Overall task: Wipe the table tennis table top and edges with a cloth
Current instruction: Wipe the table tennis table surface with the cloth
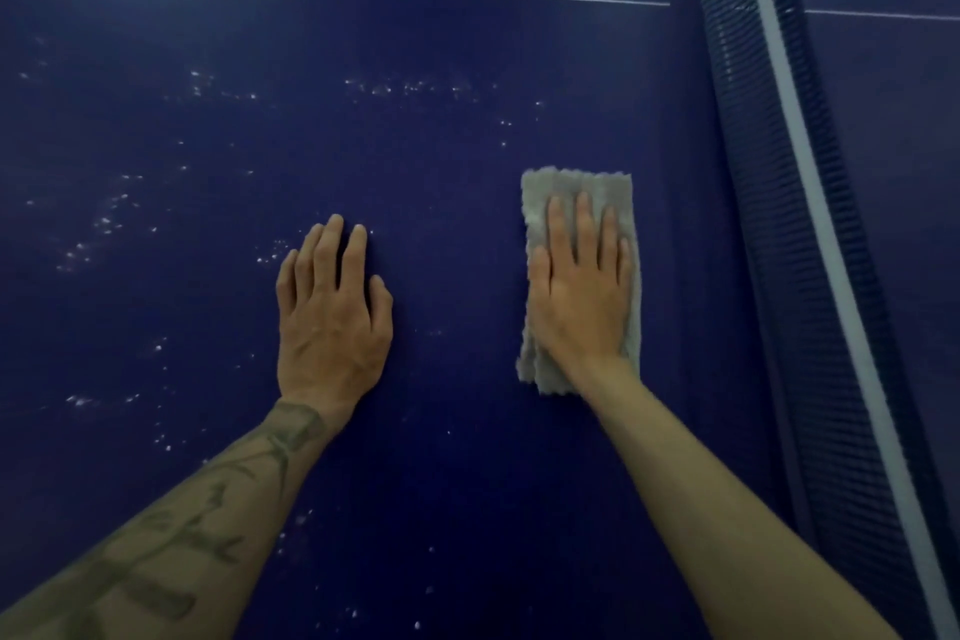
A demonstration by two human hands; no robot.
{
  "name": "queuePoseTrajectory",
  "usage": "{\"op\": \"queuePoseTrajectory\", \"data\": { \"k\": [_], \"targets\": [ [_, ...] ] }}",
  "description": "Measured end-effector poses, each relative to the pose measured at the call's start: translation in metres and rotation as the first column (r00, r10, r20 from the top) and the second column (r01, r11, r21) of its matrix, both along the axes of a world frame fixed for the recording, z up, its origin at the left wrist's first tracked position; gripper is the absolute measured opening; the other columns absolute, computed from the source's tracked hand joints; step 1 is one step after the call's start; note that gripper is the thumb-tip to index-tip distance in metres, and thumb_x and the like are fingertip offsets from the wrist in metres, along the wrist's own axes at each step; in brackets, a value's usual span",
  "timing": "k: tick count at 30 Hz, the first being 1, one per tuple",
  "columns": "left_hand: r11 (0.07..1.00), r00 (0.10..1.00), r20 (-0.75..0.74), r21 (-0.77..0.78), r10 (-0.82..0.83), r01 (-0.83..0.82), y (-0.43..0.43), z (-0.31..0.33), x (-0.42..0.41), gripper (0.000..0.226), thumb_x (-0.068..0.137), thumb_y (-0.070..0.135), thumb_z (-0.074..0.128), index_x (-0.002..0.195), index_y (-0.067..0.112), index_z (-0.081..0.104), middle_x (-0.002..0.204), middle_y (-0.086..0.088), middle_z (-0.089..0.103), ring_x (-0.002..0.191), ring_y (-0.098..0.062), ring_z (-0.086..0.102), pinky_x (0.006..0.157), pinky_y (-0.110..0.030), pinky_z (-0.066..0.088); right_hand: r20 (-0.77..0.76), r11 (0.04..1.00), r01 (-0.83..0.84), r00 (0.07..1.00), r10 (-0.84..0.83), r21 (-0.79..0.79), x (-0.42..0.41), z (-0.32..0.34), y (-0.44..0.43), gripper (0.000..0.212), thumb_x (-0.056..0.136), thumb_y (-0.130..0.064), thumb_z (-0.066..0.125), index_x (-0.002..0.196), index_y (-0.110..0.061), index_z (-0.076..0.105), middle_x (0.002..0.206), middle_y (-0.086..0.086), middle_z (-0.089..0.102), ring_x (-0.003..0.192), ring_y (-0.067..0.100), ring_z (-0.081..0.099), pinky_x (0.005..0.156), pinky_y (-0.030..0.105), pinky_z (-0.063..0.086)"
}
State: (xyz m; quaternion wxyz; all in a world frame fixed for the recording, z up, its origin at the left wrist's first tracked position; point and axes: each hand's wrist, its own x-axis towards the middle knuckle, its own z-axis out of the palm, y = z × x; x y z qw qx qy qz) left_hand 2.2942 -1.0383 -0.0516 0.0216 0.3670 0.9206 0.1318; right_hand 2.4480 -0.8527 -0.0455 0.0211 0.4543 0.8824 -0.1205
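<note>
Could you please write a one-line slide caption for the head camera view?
Right hand presses a grey cloth on the blue table top; left hand rests flat beside it.

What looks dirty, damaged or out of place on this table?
White specks lie scattered over the table top, mostly left of the left hand: dust or droplets, I cannot tell. The right hand presses the cloth flat near the net. Nothing looks damaged.

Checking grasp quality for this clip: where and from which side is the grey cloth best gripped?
Probably the far edge of the cloth, pinched from above: it lies folded flat on the table top, and the right hand presses straight-fingered on its middle, leaving that edge bare.
</note>
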Motion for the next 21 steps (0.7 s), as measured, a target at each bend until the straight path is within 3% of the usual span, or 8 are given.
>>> {"op": "queuePoseTrajectory", "data": {
  "k": [3, 7, 9, 12, 15, 17, 21],
  "targets": [
    [1.0, 1.0, -0.006, -0.005, 0.005, -0.005, 0.0, -0.001, -0.002, 0.051, 0.109, 0.025, 0.041, 0.157, 0.009, 0.038, 0.166, -0.014, 0.031, 0.155, -0.032, 0.027, 0.129, -0.052, 0.02, -0.036, 1.0, 0.028, 0.999, -0.028, -0.011, -0.056, -0.001, 0.007, 0.062, 0.115, -0.043, 0.02, 0.172, -0.025, -0.001, 0.18, 0.005, -0.006, 0.165, 0.03, -0.008, 0.133, 0.053, 0.0],
    [1.0, 1.0, -0.001, -0.022, 0.012, -0.012, 0.001, 0.001, -0.002, 0.056, 0.105, 0.03, 0.037, 0.157, 0.008, 0.039, 0.165, -0.014, 0.032, 0.155, -0.032, 0.028, 0.128, -0.053, 0.02, -0.085, 0.935, -0.353, 0.931, 0.355, 0.034, -0.059, -0.007, -0.04, 0.06, 0.115, -0.041, 0.027, 0.172, -0.025, 0.013, 0.18, 0.003, 0.002, 0.166, 0.028, -0.004, 0.134, 0.05, 0.001],
    [1.0, 1.0, 0.002, -0.024, 0.008, -0.008, 0.001, 0.002, -0.002, 0.056, 0.105, 0.029, 0.038, 0.157, 0.008, 0.039, 0.165, -0.015, 0.032, 0.155, -0.032, 0.028, 0.128, -0.053, 0.02, -0.09, 0.905, -0.425, 0.901, 0.425, 0.02, -0.035, -0.008, -0.041, 0.059, 0.115, -0.041, 0.029, 0.171, -0.027, 0.017, 0.18, 0.0, 0.006, 0.166, 0.025, -0.002, 0.134, 0.049, 0.003],
    [1.0, 1.0, 0.023, -0.024, 0.017, -0.016, 0.002, 0.002, -0.003, 0.056, 0.105, 0.029, 0.039, 0.158, 0.009, 0.039, 0.166, -0.013, 0.03, 0.156, -0.031, 0.026, 0.129, -0.052, 0.018, -0.033, 0.963, -0.27, 0.962, 0.269, -0.001, -0.03, -0.004, 0.001, 0.061, 0.115, -0.042, 0.024, 0.172, -0.029, 0.008, 0.18, -0.001, -0.001, 0.166, 0.024, -0.007, 0.134, 0.048, 0.0],
    [1.0, 0.999, 0.026, -0.019, 0.019, -0.018, 0.002, 0.001, -0.003, 0.056, 0.105, 0.029, 0.041, 0.158, 0.009, 0.039, 0.167, -0.013, 0.031, 0.157, -0.03, 0.025, 0.13, -0.05, 0.016, -0.016, 0.999, -0.049, 0.999, 0.05, 0.014, -0.075, 0.0, 0.043, 0.061, 0.115, -0.041, 0.022, 0.172, -0.027, 0.004, 0.18, 0.002, -0.003, 0.166, 0.028, -0.006, 0.134, 0.051, 0.001],
    [1.0, 1.0, 0.021, -0.019, 0.02, -0.019, 0.003, 0.001, -0.003, 0.056, 0.105, 0.029, 0.041, 0.158, 0.009, 0.039, 0.167, -0.013, 0.031, 0.157, -0.03, 0.026, 0.13, -0.05, 0.016, -0.029, 1.0, -0.03, 0.999, 0.03, 0.0, -0.108, 0.0, 0.045, 0.062, 0.115, -0.042, 0.021, 0.172, -0.026, 0.003, 0.18, 0.003, -0.005, 0.166, 0.03, -0.006, 0.133, 0.051, 0.0],
    [0.999, 1.0, 0.009, -0.028, 0.019, -0.019, 0.002, 0.0, -0.004, 0.056, 0.105, 0.028, 0.04, 0.158, 0.009, 0.039, 0.166, -0.014, 0.032, 0.156, -0.031, 0.027, 0.129, -0.051, 0.017, -0.046, 0.917, -0.398, 0.916, 0.399, 0.03, -0.103, -0.001, -0.001, 0.061, 0.115, -0.042, 0.023, 0.172, -0.026, 0.009, 0.18, 0.003, 0.001, 0.166, 0.029, -0.003, 0.134, 0.051, 0.003]
  ]
}}
